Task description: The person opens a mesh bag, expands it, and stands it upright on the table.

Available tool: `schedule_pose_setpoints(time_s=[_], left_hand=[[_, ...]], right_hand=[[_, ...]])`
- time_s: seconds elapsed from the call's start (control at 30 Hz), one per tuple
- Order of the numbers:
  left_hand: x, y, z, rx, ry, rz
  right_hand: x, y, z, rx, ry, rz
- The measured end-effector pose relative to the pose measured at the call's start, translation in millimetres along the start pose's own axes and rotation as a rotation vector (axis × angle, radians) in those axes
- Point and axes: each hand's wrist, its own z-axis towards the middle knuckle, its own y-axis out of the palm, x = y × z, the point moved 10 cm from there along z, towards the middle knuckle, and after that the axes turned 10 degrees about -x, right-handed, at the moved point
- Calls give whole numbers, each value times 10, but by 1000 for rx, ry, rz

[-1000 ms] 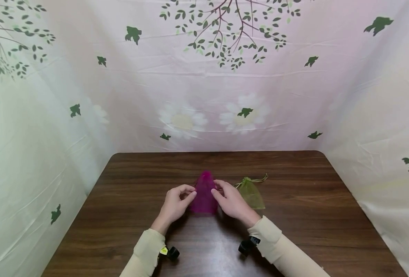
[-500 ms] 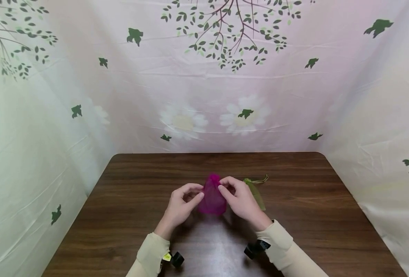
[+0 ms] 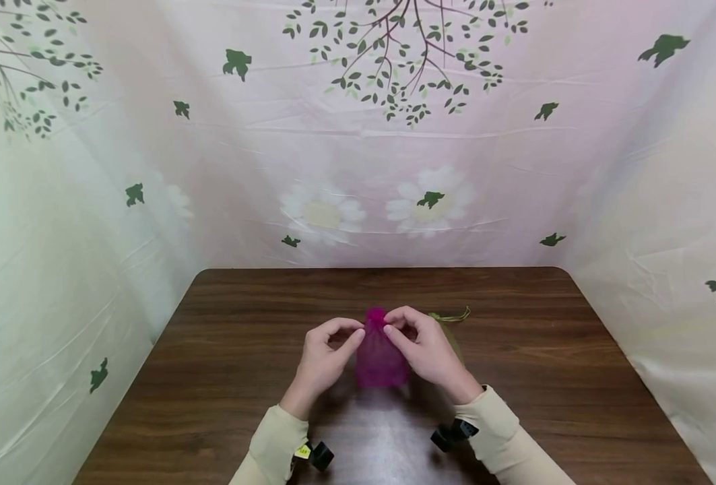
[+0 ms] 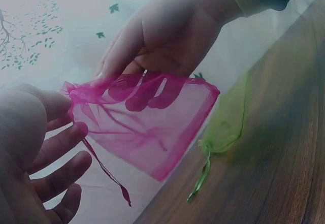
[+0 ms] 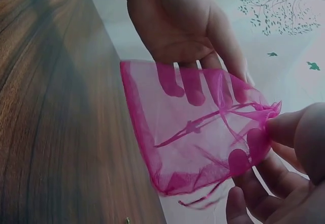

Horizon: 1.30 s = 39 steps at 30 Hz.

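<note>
A sheer magenta organza drawstring bag [image 3: 382,357] hangs between both hands above the table, its neck gathered at the top. My left hand [image 3: 326,353] pinches the left side of the neck between thumb and forefinger. On the other side, my right hand [image 3: 424,347] pinches the neck the same way. The remaining fingers show through the mesh in the wrist views. A thin magenta drawstring [image 4: 106,170] dangles from the bag in the left wrist view. Behind my right hand lies a green organza bag [image 4: 228,117] on the table, partly hidden in the head view.
The dark wood-grain table [image 3: 242,350] has rounded far corners. A pale cloth with printed leaves and flowers [image 3: 358,148] surrounds it at the back and sides. The green bag's cord [image 3: 454,316] trails to the right.
Both hands have shifted rightward with the magenta bag and come closer together. Its neck has drawn in to a narrow gather, and the right hand now covers more of the green bag.
</note>
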Motion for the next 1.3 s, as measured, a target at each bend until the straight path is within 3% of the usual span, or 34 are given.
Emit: schedule_pose_setpoints(time_s=[0.43,0.83,1.13,1.3], left_hand=[[108,3,32,8,36,52],[165,0,53,62,30,27],[239,-29,59,116,102,69],[273,-27,56,104,133,79]], right_hand=[[-62,34,17,33,-44,31],[-90,4,30,50,-27,15],[-113,-16,50,74,-30,-12],[-98,-22,59,82,-7,-1]])
